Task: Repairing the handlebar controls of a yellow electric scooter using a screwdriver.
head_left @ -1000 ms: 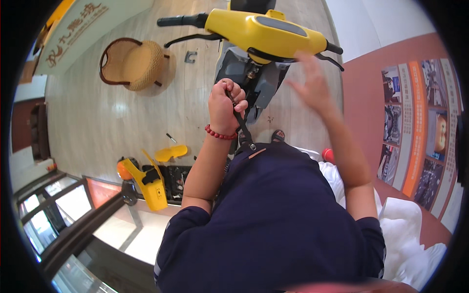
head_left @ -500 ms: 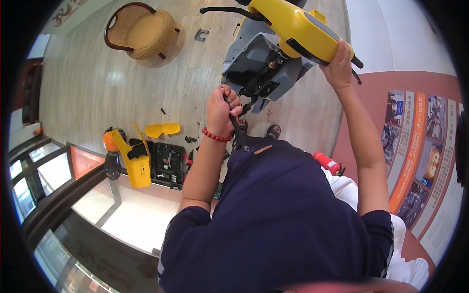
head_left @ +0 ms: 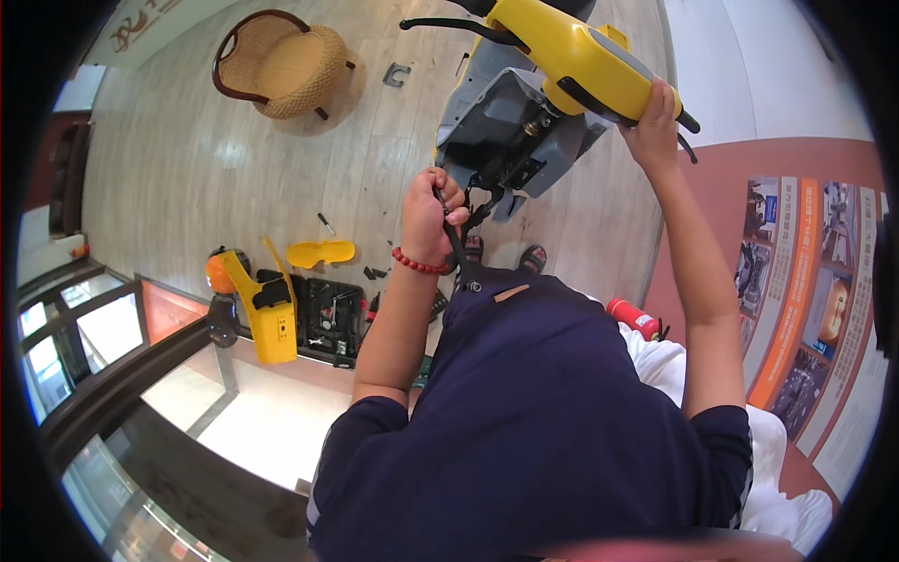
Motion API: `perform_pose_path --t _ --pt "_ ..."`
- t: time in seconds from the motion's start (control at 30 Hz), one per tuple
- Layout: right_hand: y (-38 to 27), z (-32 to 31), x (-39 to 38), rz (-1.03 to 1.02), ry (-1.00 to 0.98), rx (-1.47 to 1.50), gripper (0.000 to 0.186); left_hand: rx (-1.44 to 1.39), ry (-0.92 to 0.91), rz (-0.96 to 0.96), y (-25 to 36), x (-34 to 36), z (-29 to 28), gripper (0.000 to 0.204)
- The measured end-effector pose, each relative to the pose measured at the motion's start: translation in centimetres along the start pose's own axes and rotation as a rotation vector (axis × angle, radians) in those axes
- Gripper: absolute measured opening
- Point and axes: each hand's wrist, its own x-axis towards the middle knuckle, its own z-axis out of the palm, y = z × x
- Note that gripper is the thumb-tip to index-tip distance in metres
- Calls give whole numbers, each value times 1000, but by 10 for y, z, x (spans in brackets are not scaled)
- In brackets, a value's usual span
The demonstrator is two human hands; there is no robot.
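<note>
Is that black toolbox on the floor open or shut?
Open: looking down into the black toolbox, you can see metal tools lying inside.

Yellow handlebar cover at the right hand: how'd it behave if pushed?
Yellow handlebar cover likely stiff: rigid-looking shell, no visible sagging at the right hand. Probably swings rather than slides, being mounted above the grey front body. Smooth sheen suggests slippery.

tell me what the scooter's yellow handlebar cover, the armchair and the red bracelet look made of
Yellow handlebar cover: probably glossy plastic, judging by its smooth, curved shell. Armchair: likely rattan or wicker, its weave showing; the smooth dark brown frame could be varnished wood or cane. Red bracelet: round, shiny beads; wood, stone or plastic, too small to tell.
</note>
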Motion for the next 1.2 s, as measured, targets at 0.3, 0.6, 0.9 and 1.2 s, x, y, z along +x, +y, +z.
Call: perform_pose_path --t 0.3,0.6,0.9,1.2 --pt "1 -43 -18 168 -9 150 56 -46 55 43 31 2 -43 15" --pt "29 30 -252 605 -1336 312 50 -245 104 13 56 -4 -83 16" --pt "14 9 -390 1257 -1330 615 28 -222 78 -90 46 13 -72 16" --pt "8 18 -385 1420 -1129 701 34 -151 69 -112 45 25 -55 15"
